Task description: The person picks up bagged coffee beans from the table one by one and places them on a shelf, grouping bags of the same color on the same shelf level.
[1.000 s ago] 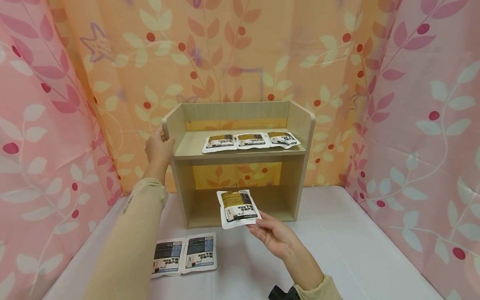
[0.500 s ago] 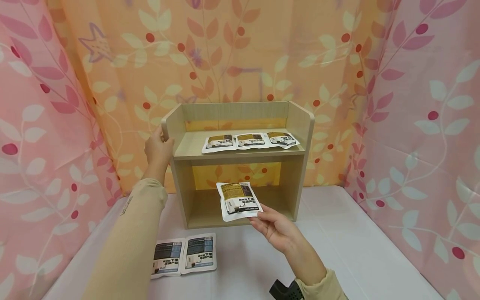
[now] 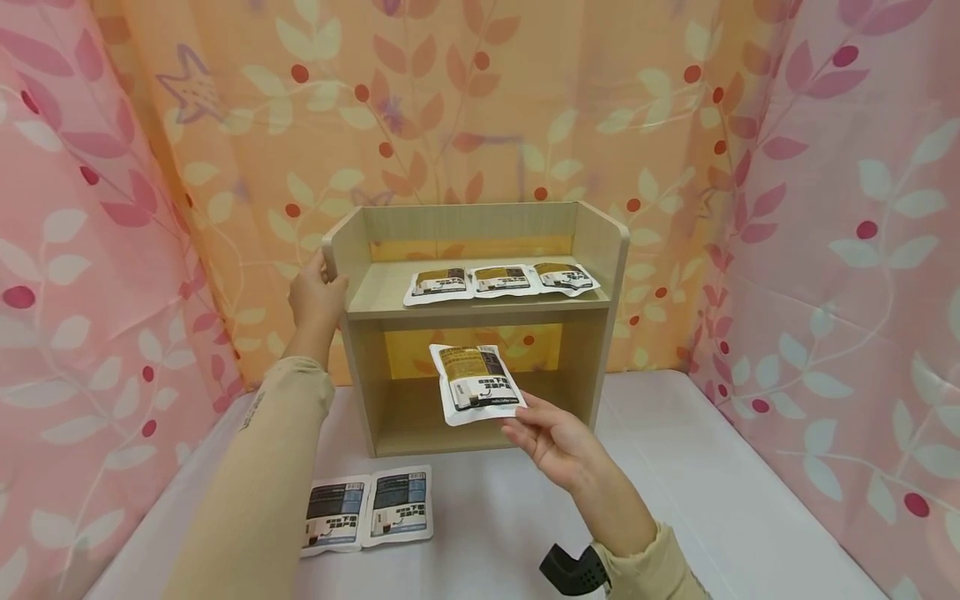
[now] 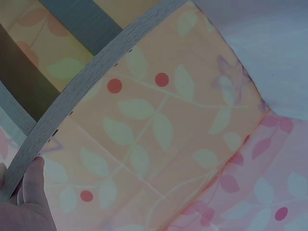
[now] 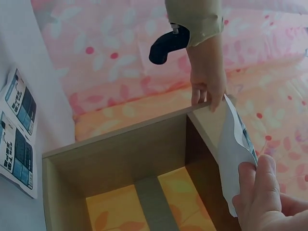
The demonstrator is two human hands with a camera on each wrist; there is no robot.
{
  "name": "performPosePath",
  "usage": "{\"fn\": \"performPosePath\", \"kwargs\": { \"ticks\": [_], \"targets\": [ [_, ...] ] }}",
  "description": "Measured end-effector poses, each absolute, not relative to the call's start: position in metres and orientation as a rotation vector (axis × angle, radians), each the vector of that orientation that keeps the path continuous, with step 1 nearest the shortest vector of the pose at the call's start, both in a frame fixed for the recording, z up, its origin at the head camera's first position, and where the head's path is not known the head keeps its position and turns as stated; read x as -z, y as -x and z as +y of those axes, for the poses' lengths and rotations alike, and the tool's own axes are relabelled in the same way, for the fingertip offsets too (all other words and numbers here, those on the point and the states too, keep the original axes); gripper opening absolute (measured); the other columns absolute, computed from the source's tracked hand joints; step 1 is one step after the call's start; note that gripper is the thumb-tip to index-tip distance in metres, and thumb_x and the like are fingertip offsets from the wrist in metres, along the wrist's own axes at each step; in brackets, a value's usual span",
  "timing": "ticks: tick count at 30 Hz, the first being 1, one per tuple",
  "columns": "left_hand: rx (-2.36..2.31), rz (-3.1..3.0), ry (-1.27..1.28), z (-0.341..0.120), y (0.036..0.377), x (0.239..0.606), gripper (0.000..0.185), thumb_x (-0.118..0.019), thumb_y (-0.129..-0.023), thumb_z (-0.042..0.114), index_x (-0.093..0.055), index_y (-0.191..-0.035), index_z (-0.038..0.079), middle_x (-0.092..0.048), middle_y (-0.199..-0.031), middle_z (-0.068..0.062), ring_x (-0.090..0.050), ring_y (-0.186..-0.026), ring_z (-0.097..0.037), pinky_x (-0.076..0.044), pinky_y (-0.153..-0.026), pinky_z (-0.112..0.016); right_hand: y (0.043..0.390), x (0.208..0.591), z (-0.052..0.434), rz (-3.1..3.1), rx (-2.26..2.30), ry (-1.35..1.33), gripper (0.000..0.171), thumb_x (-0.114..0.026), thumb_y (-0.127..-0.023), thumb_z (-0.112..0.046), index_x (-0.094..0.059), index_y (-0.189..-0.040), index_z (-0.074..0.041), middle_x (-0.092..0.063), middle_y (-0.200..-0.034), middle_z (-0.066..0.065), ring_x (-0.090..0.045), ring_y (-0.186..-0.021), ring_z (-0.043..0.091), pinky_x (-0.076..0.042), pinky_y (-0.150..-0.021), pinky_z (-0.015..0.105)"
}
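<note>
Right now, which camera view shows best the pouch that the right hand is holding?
The head view shows it best: the brown-labelled pouch faces the camera in full, pinched at its lower edge by the right hand in front of the wooden shelf. The right wrist view shows only its white back, edge-on. The left wrist view does not show it.

The person is wearing long beige fabric sleeves [image 3: 255, 467] reaching down to both wrists, and a black wrist-mounted strap device [image 3: 573, 571] is sitting just below the right sleeve's cuff.
</note>
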State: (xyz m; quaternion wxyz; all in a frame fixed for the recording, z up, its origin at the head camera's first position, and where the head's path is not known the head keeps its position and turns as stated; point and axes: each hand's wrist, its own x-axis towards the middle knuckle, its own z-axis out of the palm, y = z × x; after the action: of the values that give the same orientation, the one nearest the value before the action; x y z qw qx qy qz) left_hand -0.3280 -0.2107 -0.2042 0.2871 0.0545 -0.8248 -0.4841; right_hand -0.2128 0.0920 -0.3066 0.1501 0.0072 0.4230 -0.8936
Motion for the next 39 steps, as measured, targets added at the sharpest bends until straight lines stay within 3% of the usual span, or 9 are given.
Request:
{"fn": "performPosePath", "kwargs": {
  "ticks": [22, 26, 31, 35, 39],
  "targets": [
    [1.277, -2.211, -0.148, -0.210, 0.328, 0.204, 0.052, -0.054, -0.095, 0.008, -0.046, -0.146, 0.017, -0.055, -0.134, -0.018, -0.046, -0.130, -0.034, -0.032, -0.108, -0.050, 0.226, 0.257, 0.083, 1.214, 2.569, 0.050, 0.052, -0.037, -0.099, 0.007, -0.024, -0.149, 0.005, -0.067, -0.096, 0.012, -0.070, -0.077, 0.018, -0.056, -0.071, 0.026],
    [1.282, -2.215, -0.155, -0.210, 0.328, 0.204, 0.055, -0.053, -0.094, 0.009, -0.043, -0.148, 0.019, -0.056, -0.133, -0.018, -0.045, -0.130, -0.035, -0.032, -0.108, -0.050, 0.233, 0.246, 0.077, 1.227, 2.577, 0.011, 0.052, -0.040, -0.098, 0.008, -0.028, -0.148, 0.003, -0.062, -0.112, 0.017, -0.070, -0.077, 0.019, -0.056, -0.071, 0.027],
    [1.294, -2.210, -0.159, -0.210, 0.328, 0.204, 0.056, -0.053, -0.094, 0.009, -0.043, -0.148, 0.020, -0.056, -0.133, -0.017, -0.047, -0.129, -0.035, -0.035, -0.106, -0.048, 0.243, 0.232, 0.065, 1.257, 2.580, -0.014, 0.051, -0.039, -0.099, 0.007, -0.031, -0.149, 0.001, -0.044, -0.141, 0.024, -0.069, -0.074, 0.018, -0.056, -0.068, 0.025],
    [1.300, -2.203, -0.169, -0.210, 0.327, 0.204, 0.056, -0.054, -0.094, 0.009, -0.043, -0.148, 0.020, -0.056, -0.134, -0.017, -0.047, -0.129, -0.034, -0.035, -0.107, -0.048, 0.253, 0.222, 0.055, 1.278, 2.574, -0.037, 0.051, -0.038, -0.099, 0.008, -0.031, -0.149, -0.001, -0.041, -0.145, 0.024, -0.069, -0.071, 0.017, -0.056, -0.065, 0.024],
    [1.278, -2.203, -0.169, -0.210, 0.328, 0.205, 0.054, -0.054, -0.093, 0.009, -0.046, -0.146, 0.019, -0.057, -0.132, -0.017, -0.048, -0.128, -0.033, -0.035, -0.107, -0.048, 0.267, 0.211, 0.046, 1.304, 2.579, -0.119, 0.052, -0.041, -0.099, 0.008, -0.034, -0.149, -0.002, -0.045, -0.143, 0.024, -0.068, -0.097, 0.024, -0.056, -0.062, 0.025]
  ]
}}
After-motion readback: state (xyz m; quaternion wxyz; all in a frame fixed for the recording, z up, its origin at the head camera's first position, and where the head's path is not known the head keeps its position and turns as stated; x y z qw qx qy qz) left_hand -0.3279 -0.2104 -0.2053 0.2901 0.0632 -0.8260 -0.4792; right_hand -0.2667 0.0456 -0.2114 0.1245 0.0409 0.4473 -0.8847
